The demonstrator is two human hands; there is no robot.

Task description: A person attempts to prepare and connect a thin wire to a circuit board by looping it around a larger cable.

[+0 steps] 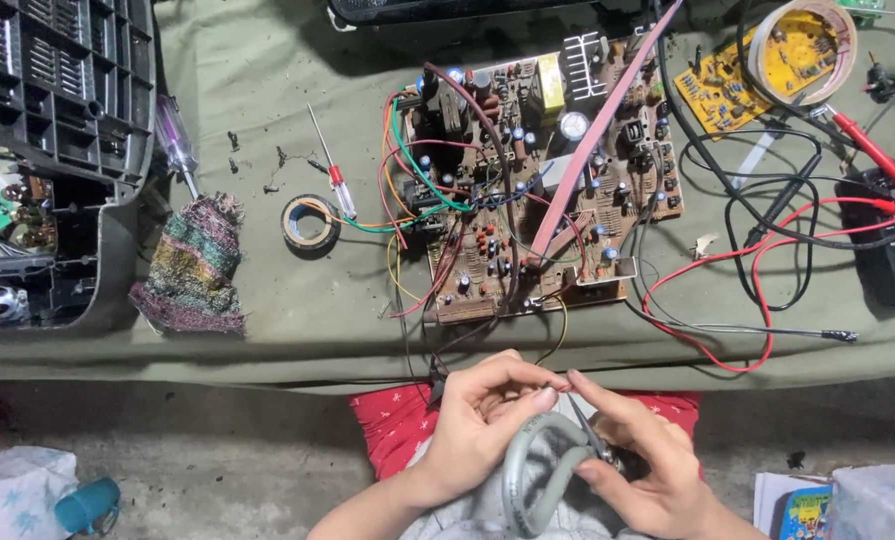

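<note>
My left hand [477, 425] and my right hand [637, 460] meet low in the middle of the view, over my lap. Together they hold a grey looped cable [537, 470]; the left thumb and forefinger pinch its upper end. The right hand also grips a small thin metal tool [587, 430] whose tip points at that pinched end. Just beyond the hands, a large brown circuit board [537, 190] with many components and coloured wires lies on the green cloth-covered table [267, 330].
A roll of tape [307, 222], a red-handled screwdriver [332, 170] and a knitted cloth [195, 268] lie to the left. A black plastic casing [57, 110] fills the far left. At right sit a black meter [892, 250] with red and black leads, and a yellow board [737, 80].
</note>
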